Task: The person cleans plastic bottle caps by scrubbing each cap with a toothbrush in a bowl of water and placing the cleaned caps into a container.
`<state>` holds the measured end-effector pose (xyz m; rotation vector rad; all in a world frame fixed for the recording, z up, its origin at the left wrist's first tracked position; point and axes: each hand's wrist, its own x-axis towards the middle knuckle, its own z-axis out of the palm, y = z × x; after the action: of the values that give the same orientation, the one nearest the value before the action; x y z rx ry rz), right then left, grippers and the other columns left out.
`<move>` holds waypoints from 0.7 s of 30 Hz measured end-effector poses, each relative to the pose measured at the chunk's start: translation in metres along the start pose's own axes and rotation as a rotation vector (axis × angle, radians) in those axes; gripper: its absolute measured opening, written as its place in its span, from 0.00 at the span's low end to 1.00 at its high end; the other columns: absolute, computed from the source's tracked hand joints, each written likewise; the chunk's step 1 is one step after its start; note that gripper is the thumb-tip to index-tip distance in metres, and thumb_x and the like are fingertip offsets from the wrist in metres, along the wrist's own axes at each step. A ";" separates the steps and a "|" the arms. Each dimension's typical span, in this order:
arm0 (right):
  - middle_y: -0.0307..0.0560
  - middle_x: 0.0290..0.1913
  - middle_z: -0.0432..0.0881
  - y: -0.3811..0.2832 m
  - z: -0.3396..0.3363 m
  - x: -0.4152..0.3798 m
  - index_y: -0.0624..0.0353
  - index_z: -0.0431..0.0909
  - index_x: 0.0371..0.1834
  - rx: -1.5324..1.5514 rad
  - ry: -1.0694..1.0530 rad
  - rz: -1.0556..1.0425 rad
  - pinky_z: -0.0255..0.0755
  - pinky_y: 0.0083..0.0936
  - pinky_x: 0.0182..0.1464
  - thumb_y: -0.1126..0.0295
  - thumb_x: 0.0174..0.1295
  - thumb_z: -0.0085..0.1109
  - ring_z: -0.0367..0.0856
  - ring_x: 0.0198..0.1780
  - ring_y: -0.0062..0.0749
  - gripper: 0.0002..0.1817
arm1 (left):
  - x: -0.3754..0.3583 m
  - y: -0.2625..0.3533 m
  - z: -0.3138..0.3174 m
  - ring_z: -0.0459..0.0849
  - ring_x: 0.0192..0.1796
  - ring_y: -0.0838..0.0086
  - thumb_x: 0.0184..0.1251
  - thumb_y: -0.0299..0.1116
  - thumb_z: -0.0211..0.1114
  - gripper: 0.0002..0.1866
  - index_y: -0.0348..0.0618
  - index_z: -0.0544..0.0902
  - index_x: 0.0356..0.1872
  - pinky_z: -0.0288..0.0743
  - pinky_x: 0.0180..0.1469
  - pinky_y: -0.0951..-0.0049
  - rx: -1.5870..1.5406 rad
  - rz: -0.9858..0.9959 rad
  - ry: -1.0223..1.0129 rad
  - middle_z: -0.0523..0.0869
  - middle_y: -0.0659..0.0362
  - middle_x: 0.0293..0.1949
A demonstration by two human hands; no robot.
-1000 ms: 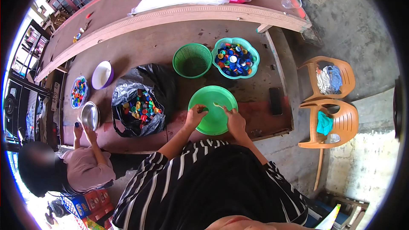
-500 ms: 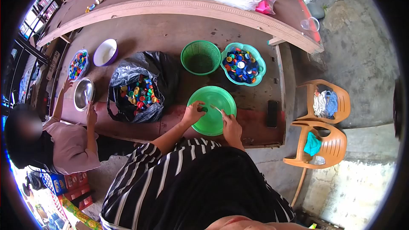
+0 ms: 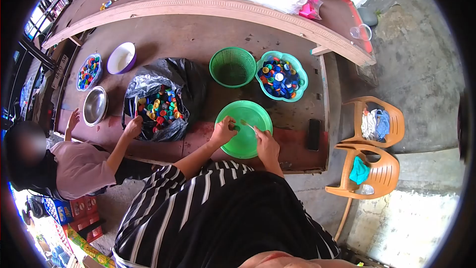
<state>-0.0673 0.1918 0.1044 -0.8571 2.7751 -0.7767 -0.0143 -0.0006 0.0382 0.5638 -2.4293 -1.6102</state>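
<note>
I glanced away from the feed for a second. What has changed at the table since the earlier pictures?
The co-worker's hand left the steel bowl and reached to the black bag of caps; their other hand lifted off the bowl. The left hand and right hand stayed over the green basin, the right holding a thin tool. Baskets and chairs are unchanged.

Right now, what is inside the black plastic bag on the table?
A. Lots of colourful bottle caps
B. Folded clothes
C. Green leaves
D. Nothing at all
A: the open black plastic bag shows a heap of red, yellow, blue and green bottle caps in its mouth, and the co-worker's hand rests at its edge.
</note>
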 end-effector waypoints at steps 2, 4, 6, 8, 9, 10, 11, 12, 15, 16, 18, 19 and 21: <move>0.45 0.36 0.78 -0.003 -0.001 0.000 0.38 0.79 0.55 0.028 -0.021 -0.017 0.74 0.37 0.36 0.69 0.63 0.54 0.80 0.37 0.45 0.18 | -0.001 0.002 -0.002 0.84 0.32 0.67 0.44 0.28 0.71 0.20 0.39 0.76 0.41 0.78 0.38 0.70 -0.021 -0.006 -0.001 0.84 0.53 0.29; 0.45 0.36 0.77 -0.002 0.000 -0.003 0.38 0.79 0.55 0.026 -0.064 -0.052 0.74 0.37 0.37 0.69 0.62 0.54 0.80 0.37 0.45 0.18 | -0.002 -0.001 -0.002 0.84 0.32 0.67 0.45 0.28 0.70 0.20 0.39 0.77 0.42 0.78 0.38 0.70 0.009 -0.001 0.006 0.84 0.54 0.28; 0.45 0.36 0.77 0.006 0.004 0.002 0.39 0.79 0.55 -0.114 -0.049 -0.001 0.74 0.37 0.37 0.69 0.62 0.54 0.80 0.37 0.44 0.18 | -0.002 0.000 -0.001 0.85 0.33 0.68 0.46 0.28 0.70 0.19 0.39 0.79 0.43 0.78 0.38 0.70 0.015 -0.025 -0.011 0.85 0.54 0.29; 0.45 0.35 0.77 0.019 0.016 0.009 0.40 0.79 0.55 -0.229 -0.034 -0.034 0.74 0.37 0.37 0.70 0.61 0.54 0.80 0.37 0.44 0.19 | -0.005 0.002 -0.003 0.85 0.34 0.69 0.48 0.28 0.70 0.19 0.39 0.81 0.45 0.78 0.39 0.71 0.006 -0.085 -0.055 0.86 0.54 0.32; 0.45 0.35 0.77 0.024 0.021 0.013 0.40 0.79 0.55 -0.273 -0.025 -0.089 0.75 0.37 0.38 0.70 0.61 0.55 0.80 0.37 0.44 0.19 | -0.006 -0.002 -0.003 0.84 0.35 0.71 0.48 0.27 0.70 0.19 0.38 0.81 0.46 0.78 0.40 0.72 -0.075 -0.118 -0.075 0.86 0.54 0.33; 0.45 0.35 0.77 0.029 0.026 0.015 0.40 0.79 0.55 -0.319 -0.015 -0.145 0.75 0.37 0.38 0.70 0.61 0.55 0.80 0.37 0.43 0.19 | -0.006 -0.006 -0.001 0.84 0.37 0.73 0.49 0.27 0.70 0.19 0.37 0.81 0.46 0.78 0.41 0.74 -0.158 -0.151 -0.094 0.86 0.55 0.34; 0.45 0.35 0.77 0.034 0.031 0.013 0.41 0.79 0.55 -0.296 -0.038 -0.140 0.75 0.37 0.38 0.70 0.61 0.55 0.80 0.37 0.43 0.19 | -0.006 -0.009 0.000 0.83 0.38 0.74 0.50 0.26 0.71 0.19 0.36 0.82 0.47 0.77 0.41 0.75 -0.240 -0.183 -0.113 0.86 0.55 0.35; 0.45 0.35 0.77 0.031 0.030 0.011 0.41 0.79 0.55 -0.273 -0.060 -0.138 0.75 0.37 0.38 0.70 0.61 0.55 0.80 0.37 0.43 0.19 | -0.006 -0.015 0.002 0.84 0.39 0.74 0.50 0.27 0.71 0.20 0.36 0.82 0.48 0.77 0.43 0.75 -0.276 -0.194 -0.111 0.86 0.55 0.37; 0.45 0.36 0.77 0.014 0.016 0.009 0.42 0.79 0.55 -0.126 -0.036 -0.102 0.75 0.37 0.38 0.70 0.61 0.54 0.80 0.38 0.43 0.18 | -0.007 -0.028 0.004 0.84 0.41 0.74 0.50 0.29 0.71 0.22 0.35 0.82 0.48 0.77 0.45 0.75 -0.358 -0.220 -0.084 0.87 0.54 0.40; 0.45 0.36 0.77 0.004 0.007 0.007 0.42 0.79 0.55 -0.064 -0.015 -0.083 0.75 0.37 0.38 0.70 0.62 0.53 0.80 0.38 0.43 0.18 | -0.008 -0.027 0.003 0.84 0.42 0.74 0.50 0.29 0.71 0.22 0.34 0.81 0.48 0.77 0.46 0.75 -0.367 -0.224 -0.070 0.87 0.54 0.40; 0.46 0.36 0.77 0.000 0.002 -0.001 0.42 0.79 0.55 0.011 -0.052 -0.135 0.75 0.38 0.38 0.70 0.62 0.53 0.80 0.39 0.43 0.18 | -0.010 -0.027 0.005 0.84 0.42 0.74 0.50 0.29 0.72 0.22 0.32 0.81 0.48 0.77 0.46 0.75 -0.366 -0.232 -0.048 0.86 0.54 0.40; 0.46 0.36 0.77 0.000 0.000 -0.003 0.42 0.79 0.55 0.049 -0.069 -0.159 0.75 0.38 0.38 0.70 0.62 0.53 0.80 0.39 0.43 0.18 | -0.011 -0.028 0.006 0.84 0.42 0.74 0.50 0.29 0.72 0.22 0.31 0.81 0.48 0.77 0.46 0.75 -0.355 -0.237 -0.041 0.86 0.54 0.40; 0.46 0.37 0.77 0.009 0.008 -0.002 0.42 0.79 0.54 -0.036 -0.075 -0.088 0.75 0.39 0.38 0.70 0.62 0.53 0.80 0.39 0.43 0.18 | -0.014 -0.030 0.010 0.84 0.42 0.74 0.51 0.29 0.72 0.21 0.30 0.81 0.47 0.77 0.47 0.75 -0.329 -0.250 -0.037 0.86 0.54 0.40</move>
<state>-0.0682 0.1958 0.0931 -0.9992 2.7098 -0.6942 0.0015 0.0030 0.0082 0.8065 -2.1151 -2.0805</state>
